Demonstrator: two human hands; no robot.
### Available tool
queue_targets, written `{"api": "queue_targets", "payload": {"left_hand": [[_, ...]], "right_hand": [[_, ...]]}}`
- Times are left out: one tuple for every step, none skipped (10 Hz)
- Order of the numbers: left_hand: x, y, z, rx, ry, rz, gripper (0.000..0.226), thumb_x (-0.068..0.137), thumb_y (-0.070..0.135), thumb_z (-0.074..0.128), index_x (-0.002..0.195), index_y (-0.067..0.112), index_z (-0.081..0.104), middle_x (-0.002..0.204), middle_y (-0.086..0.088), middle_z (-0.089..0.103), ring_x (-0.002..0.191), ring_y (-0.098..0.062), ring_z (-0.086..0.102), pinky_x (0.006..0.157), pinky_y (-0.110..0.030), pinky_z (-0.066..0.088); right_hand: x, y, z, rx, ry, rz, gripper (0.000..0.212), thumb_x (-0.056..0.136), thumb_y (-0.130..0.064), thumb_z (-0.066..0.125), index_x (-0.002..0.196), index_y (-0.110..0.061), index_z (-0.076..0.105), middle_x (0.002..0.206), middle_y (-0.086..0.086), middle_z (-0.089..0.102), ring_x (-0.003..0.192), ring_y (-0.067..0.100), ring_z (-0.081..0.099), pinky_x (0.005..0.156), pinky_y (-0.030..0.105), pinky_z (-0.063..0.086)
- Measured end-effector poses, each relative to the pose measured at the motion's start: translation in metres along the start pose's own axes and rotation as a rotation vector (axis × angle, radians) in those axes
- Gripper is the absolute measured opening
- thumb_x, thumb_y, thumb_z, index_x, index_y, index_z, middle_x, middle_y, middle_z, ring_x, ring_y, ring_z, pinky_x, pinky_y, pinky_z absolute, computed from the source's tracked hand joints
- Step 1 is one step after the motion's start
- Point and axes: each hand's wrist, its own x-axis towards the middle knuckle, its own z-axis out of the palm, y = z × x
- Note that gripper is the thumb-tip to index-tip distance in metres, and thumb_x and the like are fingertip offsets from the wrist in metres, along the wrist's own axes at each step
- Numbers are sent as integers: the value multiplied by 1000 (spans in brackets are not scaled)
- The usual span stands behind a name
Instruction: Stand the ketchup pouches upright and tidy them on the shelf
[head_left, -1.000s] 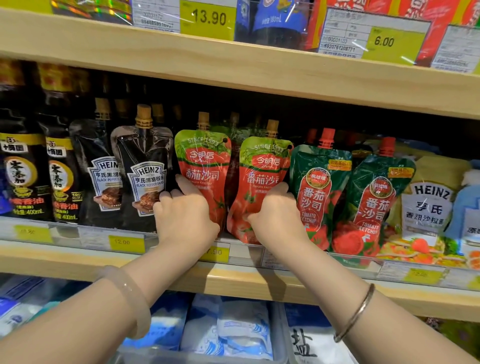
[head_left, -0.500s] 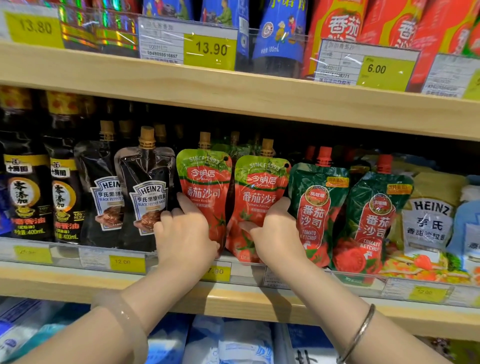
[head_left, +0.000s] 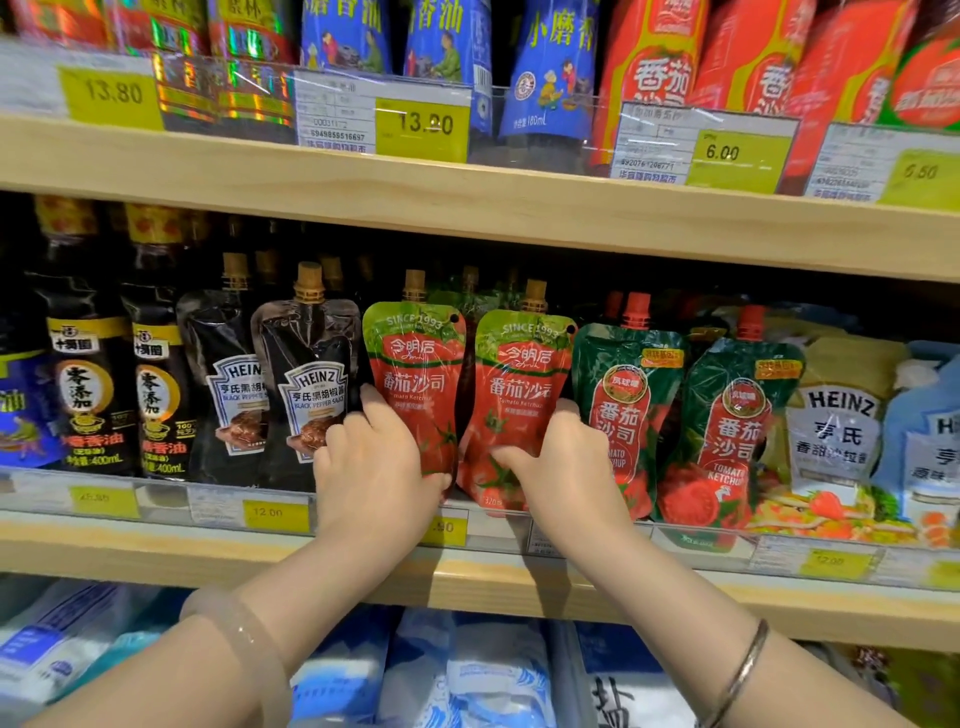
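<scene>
- Wooden shop shelving fills the view, with the middle shelf (head_left: 519, 582) carrying spouted pouches and bottles behind a clear front rail of yellow price tags.
- Two light-green-and-red ketchup pouches stand side by side at the middle of that shelf: the left ketchup pouch (head_left: 415, 374) is upright, and the right ketchup pouch (head_left: 519, 400) leans slightly, its base tipped toward the left one.
- The left hand (head_left: 371, 467) grasps the lower left edge of the left pouch, fingers curled round its side and thumb across the front near the bottom.
- The right hand (head_left: 566, 467) grasps the lower right part of the right pouch, thumb laid across its front and fingers wrapped behind its right edge.
- Just right of these stand two dark-green ketchup pouches (head_left: 628, 410) with red caps, the farther one tilted.
- Just left stand two black Heinz pepper sauce pouches (head_left: 306, 379), then dark sesame oil bottles (head_left: 83, 384).
- At far right sits a pale Heinz salad dressing pouch (head_left: 836, 421).
- A pale bangle (head_left: 244, 649) circles the left wrist, a thin metal bracelet (head_left: 743, 670) the right.
- White-and-blue salt bags (head_left: 467, 680) lie on the shelf below.
</scene>
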Motion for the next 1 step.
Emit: {"api": "queue_targets", "payload": {"left_hand": [[-6, 2, -10, -5, 12, 22, 86, 68, 47, 72, 129, 1, 32, 118, -15, 55, 113, -33, 51, 92, -41, 43]], "right_hand": [[-7, 0, -7, -8, 18, -26, 43, 81, -33, 68, 109, -8, 47, 100, 12, 67, 89, 29, 67, 75, 45, 58]]}}
